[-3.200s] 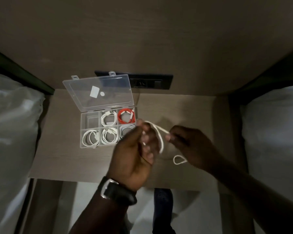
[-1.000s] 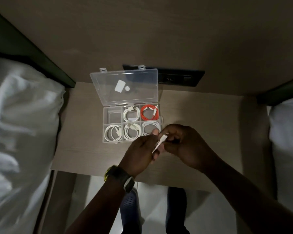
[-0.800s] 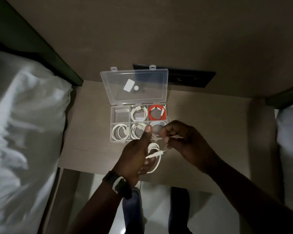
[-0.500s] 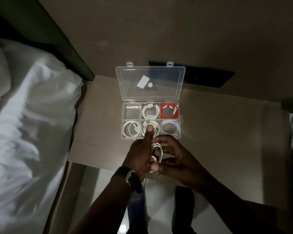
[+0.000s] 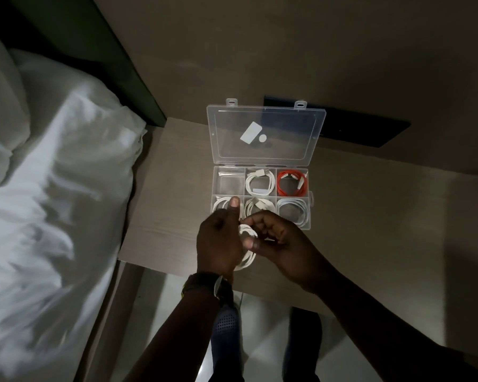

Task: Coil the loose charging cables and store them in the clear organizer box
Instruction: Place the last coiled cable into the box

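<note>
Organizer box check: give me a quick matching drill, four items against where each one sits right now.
Items:
1. red cable
2. white cable being coiled
3. empty compartment
4. lid

Places:
A. far-left cell of the organizer box
B. far-right cell
C. swung open, standing behind the cells
D. between the left hand and right hand, near the table edge

Pairs: 1-B, 2-D, 3-A, 4-C

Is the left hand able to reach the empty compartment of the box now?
Probably yes. The left hand is just before the organizer box, the lid stands open, and nothing covers the empty compartment, though the hand holds the white cable.
</note>
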The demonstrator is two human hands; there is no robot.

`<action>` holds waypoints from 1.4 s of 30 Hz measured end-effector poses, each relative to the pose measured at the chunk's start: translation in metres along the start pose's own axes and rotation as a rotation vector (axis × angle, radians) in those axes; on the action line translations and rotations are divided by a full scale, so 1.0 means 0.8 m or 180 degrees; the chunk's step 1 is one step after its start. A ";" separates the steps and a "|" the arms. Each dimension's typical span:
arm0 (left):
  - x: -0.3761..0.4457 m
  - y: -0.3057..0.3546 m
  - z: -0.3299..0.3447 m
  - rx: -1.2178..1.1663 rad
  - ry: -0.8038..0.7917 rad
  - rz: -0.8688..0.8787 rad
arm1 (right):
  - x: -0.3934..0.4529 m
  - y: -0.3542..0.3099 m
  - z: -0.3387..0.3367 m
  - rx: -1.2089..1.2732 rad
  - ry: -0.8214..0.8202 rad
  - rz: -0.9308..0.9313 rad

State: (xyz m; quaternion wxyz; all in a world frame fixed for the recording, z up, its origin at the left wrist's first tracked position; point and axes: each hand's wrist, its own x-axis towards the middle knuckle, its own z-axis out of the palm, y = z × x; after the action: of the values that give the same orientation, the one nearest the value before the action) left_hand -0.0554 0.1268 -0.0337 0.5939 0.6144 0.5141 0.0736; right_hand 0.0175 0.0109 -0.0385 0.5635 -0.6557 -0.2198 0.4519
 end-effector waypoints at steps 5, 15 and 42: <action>0.039 0.002 0.002 -0.0531 0.0029 0.0063 | 0.055 0.003 -0.004 -0.0258 0.0290 0.0156; 0.166 -0.012 -0.014 0.1694 -0.0227 0.1860 | 0.197 0.012 -0.006 -0.0846 0.1249 0.0303; 0.162 -0.031 -0.037 0.2160 -0.0405 0.2229 | 0.162 0.028 -0.014 -0.4595 0.0017 -0.0741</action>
State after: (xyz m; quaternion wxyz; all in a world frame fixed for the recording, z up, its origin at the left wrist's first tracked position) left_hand -0.0302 0.2338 -0.1129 0.3301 0.9124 0.2344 0.0596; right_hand 0.0863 0.1024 -0.1046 0.0358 -0.8373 -0.5298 0.1300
